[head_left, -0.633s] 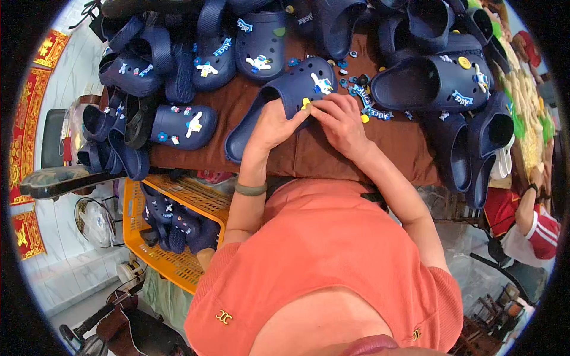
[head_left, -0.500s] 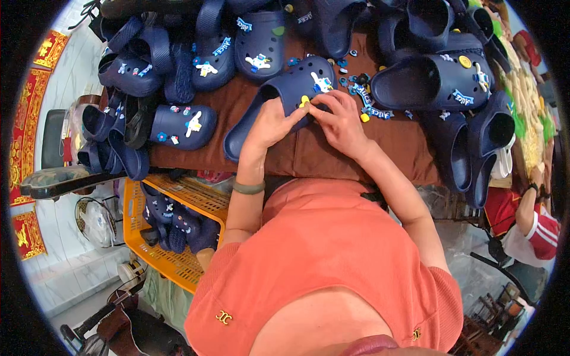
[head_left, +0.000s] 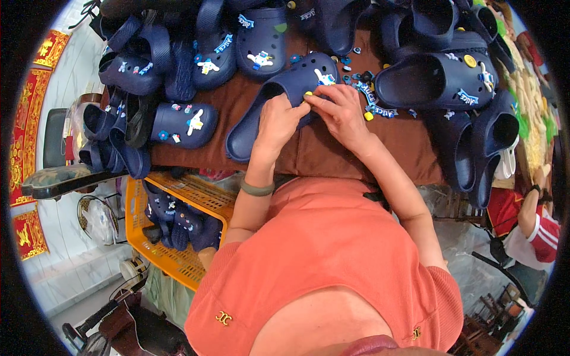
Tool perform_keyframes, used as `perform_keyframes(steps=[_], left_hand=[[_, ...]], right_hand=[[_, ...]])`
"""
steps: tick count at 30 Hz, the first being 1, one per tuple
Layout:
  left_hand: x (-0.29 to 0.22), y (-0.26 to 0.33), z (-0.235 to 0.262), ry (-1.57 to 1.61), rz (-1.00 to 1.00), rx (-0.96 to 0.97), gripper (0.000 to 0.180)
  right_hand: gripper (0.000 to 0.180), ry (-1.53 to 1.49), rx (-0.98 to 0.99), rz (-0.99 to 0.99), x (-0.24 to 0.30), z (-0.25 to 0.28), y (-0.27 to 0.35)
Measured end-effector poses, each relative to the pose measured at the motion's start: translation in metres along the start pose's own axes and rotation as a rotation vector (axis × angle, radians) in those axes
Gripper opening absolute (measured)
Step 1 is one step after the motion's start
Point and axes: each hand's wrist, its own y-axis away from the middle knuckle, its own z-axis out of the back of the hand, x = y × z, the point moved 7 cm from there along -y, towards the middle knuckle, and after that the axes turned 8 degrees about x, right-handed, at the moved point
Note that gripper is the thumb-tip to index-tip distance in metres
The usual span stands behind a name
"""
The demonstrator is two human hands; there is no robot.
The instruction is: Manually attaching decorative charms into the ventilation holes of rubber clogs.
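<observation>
Where the brown cloth covers it: the table (head_left: 332, 154) fills the upper centre of the frame, crowded with dark blue clogs.
Room: pale tiled wall at left with red and gold hangings (head_left: 24, 160); another person's red sleeve (head_left: 543, 234) at the right edge.
Clog in hand: a navy clog (head_left: 279, 101) lies on the cloth at upper centre, between the two hands.
Long axis: it runs diagonally, the open heel end toward the lower left, the rounded toe toward the upper right.
Left hand (head_left: 278, 124): closed around the clog's middle, fingers wrapped over its upper.
Right hand (head_left: 339, 110): fingertips pinched together on a small yellow charm (head_left: 308, 94) pressed at the clog's top.
Loose charms (head_left: 371, 104): scattered on the cloth just right of the right hand.
Crate: a yellow plastic crate (head_left: 172, 261) sits below the table edge at lower left, holding more navy clogs (head_left: 184, 222) with charms.
Other clogs: a charm-decorated clog (head_left: 184, 124) lies left of the held one; a larger clog (head_left: 442, 77) lies to the right.
</observation>
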Motion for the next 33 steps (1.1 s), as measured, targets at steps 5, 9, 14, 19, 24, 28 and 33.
perform_keyframes(steps=[5, 9, 14, 19, 24, 28, 33], left_hand=[[-0.001, -0.001, 0.003, 0.083, 0.017, 0.064, 0.031], [-0.003, 0.002, -0.003, 0.335, 0.002, 0.181, 0.023], [-0.002, 0.001, -0.005, 0.281, -0.042, 0.217, 0.028], [-0.021, 0.005, 0.001, 0.015, -0.183, 0.194, 0.033], [-0.011, 0.001, 0.000, -0.005, -0.170, 0.170, 0.034], [0.007, -0.003, -0.002, -0.075, -0.023, 0.134, 0.036], [-0.021, 0.003, 0.001, -0.135, 0.118, 0.183, 0.038]], right_hand=[[0.022, -0.158, 0.130, 0.020, -0.022, -0.006, -0.018], [0.019, -0.222, 0.316, -0.003, -0.032, -0.007, -0.044], [0.069, -0.184, 0.697, -0.152, -0.053, -0.028, -0.060], [0.084, -0.057, 0.777, -0.131, -0.054, -0.041, -0.070], [0.082, 0.029, 0.749, -0.184, -0.048, -0.047, -0.066], [0.080, 0.060, 0.730, -0.252, -0.044, -0.046, -0.064], [0.071, -0.169, 0.557, -0.244, -0.058, -0.034, -0.049]])
